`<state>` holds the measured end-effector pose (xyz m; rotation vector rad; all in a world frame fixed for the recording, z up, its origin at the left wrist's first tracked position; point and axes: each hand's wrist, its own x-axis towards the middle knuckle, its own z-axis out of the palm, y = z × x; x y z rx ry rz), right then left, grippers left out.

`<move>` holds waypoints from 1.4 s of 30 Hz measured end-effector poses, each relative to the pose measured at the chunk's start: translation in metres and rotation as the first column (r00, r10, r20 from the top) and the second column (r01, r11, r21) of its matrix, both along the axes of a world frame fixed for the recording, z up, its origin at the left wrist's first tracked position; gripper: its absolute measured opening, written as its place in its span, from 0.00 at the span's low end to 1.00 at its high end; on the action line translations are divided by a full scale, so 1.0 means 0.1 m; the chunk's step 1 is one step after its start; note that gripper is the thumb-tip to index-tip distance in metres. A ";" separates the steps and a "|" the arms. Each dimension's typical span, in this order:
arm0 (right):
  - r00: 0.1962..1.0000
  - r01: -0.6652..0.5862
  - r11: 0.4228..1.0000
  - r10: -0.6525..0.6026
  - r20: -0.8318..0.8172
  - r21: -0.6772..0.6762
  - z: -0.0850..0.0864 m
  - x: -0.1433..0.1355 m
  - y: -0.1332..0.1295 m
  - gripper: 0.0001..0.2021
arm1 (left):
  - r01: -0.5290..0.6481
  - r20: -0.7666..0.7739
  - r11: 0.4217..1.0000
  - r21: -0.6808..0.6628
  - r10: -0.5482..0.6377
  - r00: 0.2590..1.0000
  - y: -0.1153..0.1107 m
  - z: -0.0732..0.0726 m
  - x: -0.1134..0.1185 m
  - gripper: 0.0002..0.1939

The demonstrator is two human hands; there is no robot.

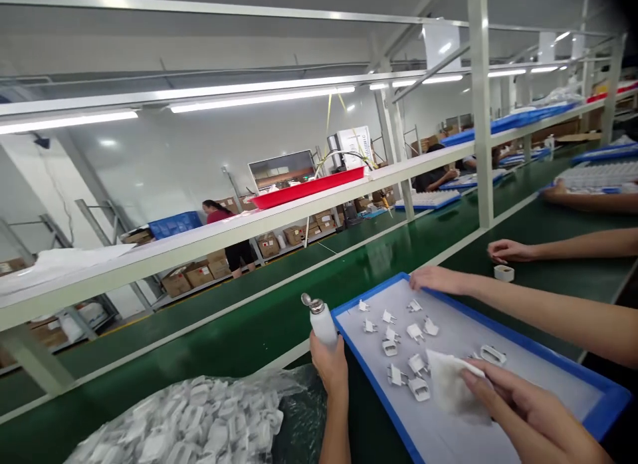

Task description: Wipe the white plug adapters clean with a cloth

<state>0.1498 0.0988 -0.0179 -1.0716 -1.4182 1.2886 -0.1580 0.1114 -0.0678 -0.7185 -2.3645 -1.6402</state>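
Observation:
My left hand [329, 367] grips a small white bottle [323, 323] with a metal cap, held upright at the left edge of a blue-rimmed tray [605, 405]. My right hand [523, 407] holds a white cloth [451, 384] pressed on the tray's pale surface. Several small white plug parts [415, 332] lie scattered on the tray just left of the cloth. A co-worker's hand [438, 279] rests on the tray's far rim.
A clear bag full of white plug parts [194, 421] lies at the lower left on the green conveyor belt [239, 331]. A second co-worker hand [508, 251] sits by a small white cup [503, 272]. A white shelf rail [249, 228] runs overhead.

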 end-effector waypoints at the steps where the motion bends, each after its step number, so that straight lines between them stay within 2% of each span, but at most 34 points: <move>1: 0.998 -0.045 0.998 0.044 -0.037 -0.040 0.07 -0.08 0.03 0.25 | 0.023 0.011 1.000 0.004 -0.023 1.000 0.00 -0.04 0.00 0.18; 3: 0.985 -0.094 0.984 0.070 -0.160 -0.149 0.12 -0.24 0.02 0.29 | 0.060 0.009 0.998 0.031 -0.061 0.998 -0.02 -0.10 0.01 0.18; 7: 0.926 -0.059 0.898 -0.113 -0.359 -0.435 0.04 -0.52 -0.18 0.33 | 0.140 -0.098 0.984 0.107 -0.130 0.987 -0.06 -0.10 0.06 0.25; 9: 0.901 -0.052 0.868 -0.172 -0.398 -0.493 0.01 -0.63 -0.27 0.32 | 0.204 -0.192 0.970 0.135 -0.176 0.965 -0.06 -0.06 0.10 0.29; 11: 0.873 -0.035 0.866 -0.217 -0.436 -0.499 0.01 -0.69 -0.30 0.28 | 0.289 -0.302 0.945 0.151 -0.234 0.924 -0.06 -0.01 0.15 0.29; 16: 0.788 0.065 0.859 -0.357 -0.502 -0.508 0.04 -0.70 -0.20 0.15 | 0.519 -0.583 0.847 0.114 -0.365 0.725 0.00 0.11 0.29 0.28; 20: 0.747 0.076 0.875 -0.367 -0.554 -0.478 0.04 -0.66 -0.14 0.09 | 0.620 -0.738 0.785 0.010 -0.412 0.534 0.03 0.17 0.41 0.30; 24: 0.732 0.050 0.904 -0.322 -0.600 -0.425 0.03 -0.61 -0.14 0.11 | 0.642 -0.831 0.760 -0.100 -0.418 0.366 0.03 0.21 0.50 0.32; 27: 0.724 0.054 0.907 -0.323 -0.610 -0.417 0.01 -0.55 -0.12 0.11 | 0.627 -0.871 0.767 -0.137 -0.395 0.294 0.03 0.23 0.54 0.32; 36: 0.702 0.099 0.878 -0.396 -0.593 -0.469 -0.10 -0.42 -0.02 0.12 | 0.611 -0.913 0.771 -0.181 -0.363 0.187 0.07 0.29 0.60 0.27; 42: 0.711 0.081 0.875 -0.386 -0.588 -0.477 -0.10 -0.39 -0.03 0.13 | 0.592 -0.915 0.781 -0.200 -0.364 0.171 0.08 0.31 0.62 0.28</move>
